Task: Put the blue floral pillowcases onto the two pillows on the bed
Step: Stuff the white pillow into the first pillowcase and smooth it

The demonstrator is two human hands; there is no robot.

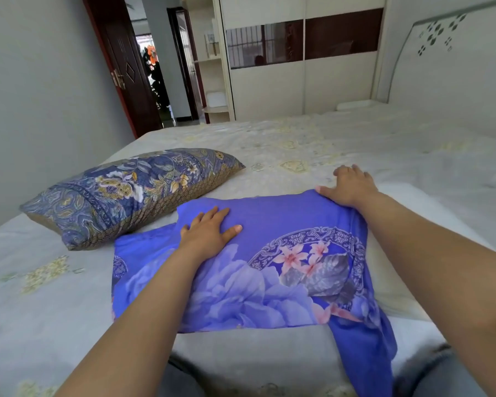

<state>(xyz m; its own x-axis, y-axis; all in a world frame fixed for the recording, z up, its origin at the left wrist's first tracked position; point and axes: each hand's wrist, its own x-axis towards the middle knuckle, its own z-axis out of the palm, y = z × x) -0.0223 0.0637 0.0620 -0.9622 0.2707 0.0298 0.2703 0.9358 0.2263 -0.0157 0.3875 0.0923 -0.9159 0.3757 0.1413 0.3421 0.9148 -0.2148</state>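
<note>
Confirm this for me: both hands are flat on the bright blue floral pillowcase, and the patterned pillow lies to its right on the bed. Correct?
Not quite. The head view shows the patterned pillow lying to the left of the bright blue floral pillowcase, not the right. The left hand and right hand do press on it, on the bed.

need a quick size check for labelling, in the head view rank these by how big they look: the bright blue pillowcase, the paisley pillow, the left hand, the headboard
1. bright blue pillowcase
2. paisley pillow
3. headboard, though it is cut off by the frame and far from the camera, so its rank is unsure
4. left hand
</note>
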